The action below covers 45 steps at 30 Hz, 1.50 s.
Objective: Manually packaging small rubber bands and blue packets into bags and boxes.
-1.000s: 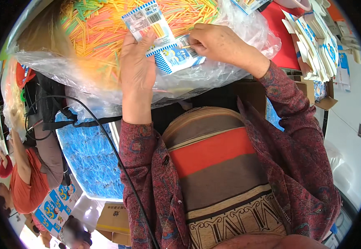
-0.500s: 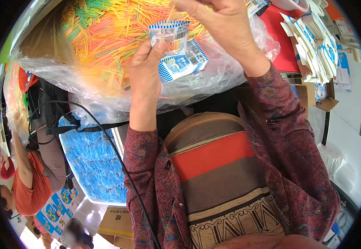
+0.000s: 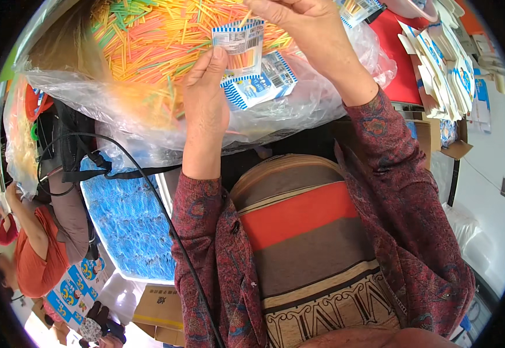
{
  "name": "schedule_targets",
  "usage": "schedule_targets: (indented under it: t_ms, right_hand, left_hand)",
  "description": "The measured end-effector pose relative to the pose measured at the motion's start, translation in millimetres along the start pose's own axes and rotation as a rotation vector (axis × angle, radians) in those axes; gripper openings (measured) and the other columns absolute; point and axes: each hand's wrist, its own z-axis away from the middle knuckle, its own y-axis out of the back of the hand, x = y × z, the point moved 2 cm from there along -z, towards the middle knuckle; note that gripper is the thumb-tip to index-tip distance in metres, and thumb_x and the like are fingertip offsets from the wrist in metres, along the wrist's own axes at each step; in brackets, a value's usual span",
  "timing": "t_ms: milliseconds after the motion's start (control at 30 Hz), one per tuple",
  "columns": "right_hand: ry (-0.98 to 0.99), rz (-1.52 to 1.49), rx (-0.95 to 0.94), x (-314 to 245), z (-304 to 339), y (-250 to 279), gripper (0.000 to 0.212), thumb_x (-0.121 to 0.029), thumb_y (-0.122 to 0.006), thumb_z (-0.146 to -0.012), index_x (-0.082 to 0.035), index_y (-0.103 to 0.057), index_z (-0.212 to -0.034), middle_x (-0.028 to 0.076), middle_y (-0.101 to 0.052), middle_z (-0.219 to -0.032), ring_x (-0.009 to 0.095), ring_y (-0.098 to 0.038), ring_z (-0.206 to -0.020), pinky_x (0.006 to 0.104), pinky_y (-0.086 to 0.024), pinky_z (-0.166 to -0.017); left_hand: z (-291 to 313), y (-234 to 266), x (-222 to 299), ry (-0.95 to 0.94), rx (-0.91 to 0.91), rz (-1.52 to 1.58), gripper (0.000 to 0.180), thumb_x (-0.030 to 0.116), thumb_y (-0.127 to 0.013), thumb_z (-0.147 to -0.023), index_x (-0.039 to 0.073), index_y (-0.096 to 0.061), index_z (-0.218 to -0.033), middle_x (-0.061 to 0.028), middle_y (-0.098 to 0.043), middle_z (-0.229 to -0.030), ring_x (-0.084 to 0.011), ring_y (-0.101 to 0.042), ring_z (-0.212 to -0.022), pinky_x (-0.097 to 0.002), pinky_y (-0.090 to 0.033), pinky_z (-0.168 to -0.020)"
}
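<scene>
Red surface (image 3: 387,40) right of stick pile (image 3: 159,46); right hand's (image 3: 317,29) moved up pinching a stick (image 3: 246,18), left hand (image 3: 206,90) grips packet (image 3: 238,51) partly blocking pile.

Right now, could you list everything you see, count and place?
Sticks: uncountable; yellow, pink, orange, green; top
Plastic sheeting: count unclear, transparent, around sticks
Held packet: one, blue-white, upper middle
Loose packets: at least two, blue-white, top centre and right
Folded cartons: several, white-blue, right
Tub: one, white, blue contents, left
Cardboard boxes: several, brown, lower left, right
Cable: one, black, left
Co-worker: at least one, orange top, left
Striped shirt: one, brown, middle
Sleeves: two, maroon, below hands
Left hand: one, bare, upper middle
Right hand: one, bare, above held packet
</scene>
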Motion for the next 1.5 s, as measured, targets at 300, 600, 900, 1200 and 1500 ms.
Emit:
schedule_targets:
  t_ms: [300,600,900,1200,1500]
  right_hand:
    - [0.005,0.071,-0.088,3.8,0.9,10.8,0.012,-0.013,-0.064,-0.092,-0.004,-0.069,-0.096,0.000,-0.065,-0.087,0.006,-0.059,-0.081,0.0219,-0.048,-0.071]
    - [0.456,0.360,-0.154,-3.1,10.7,0.9,0.021,-0.012,-0.067,-0.088,0.000,-0.066,-0.105,0.005,-0.066,-0.090,0.013,-0.061,-0.082,0.0263,-0.050,-0.072]
    - [0.134,0.297,-0.100,28.6,23.6,11.3,0.029,-0.011,-0.067,-0.088,-0.006,-0.063,-0.116,-0.003,-0.066,-0.092,0.003,-0.057,-0.077,0.0215,-0.047,-0.066]
    - [-0.010,0.361,0.216,9.7,24.0,120.5,0.032,-0.017,-0.070,-0.087,-0.005,-0.064,-0.116,-0.001,-0.068,-0.100,0.006,-0.062,-0.087,0.0228,-0.050,-0.074]
    - [0.177,0.661,0.412,71.2,-19.7,202.7,0.032,-0.012,-0.071,-0.080,-0.002,-0.063,-0.109,0.011,-0.064,-0.103,0.022,-0.061,-0.092,0.0325,-0.049,-0.081]
  left_hand:
    - [0.1,-4.9,1.9,0.028,0.022,-0.032,0.025,0.016,-0.063,-0.094,-0.005,-0.066,-0.109,-0.0061,-0.068,-0.099,-0.0108,-0.061,-0.087,-0.0248,-0.049,-0.081]
    - [-1.8,-7.0,0.3,0.036,0.014,0.007,0.023,0.013,-0.062,-0.095,-0.004,-0.065,-0.109,-0.0058,-0.067,-0.101,-0.0104,-0.060,-0.092,-0.0236,-0.048,-0.082]
    - [1.2,-13.2,-0.2,-0.051,-0.112,-0.263,0.015,0.007,-0.059,-0.095,-0.003,-0.064,-0.106,-0.0038,-0.064,-0.103,-0.0092,-0.059,-0.094,-0.0227,-0.047,-0.082]
    - [5.9,-9.6,-4.8,-0.385,-0.241,-1.022,0.023,0.013,-0.069,-0.085,0.004,-0.066,-0.107,-0.0060,-0.064,-0.105,-0.0184,-0.060,-0.095,-0.0349,-0.045,-0.086]
    - [-0.6,-8.9,-17.1,-0.628,-0.292,-1.592,0.026,0.021,-0.074,-0.075,0.009,-0.068,-0.097,-0.0039,-0.063,-0.103,-0.0262,-0.055,-0.102,-0.0406,-0.037,-0.092]
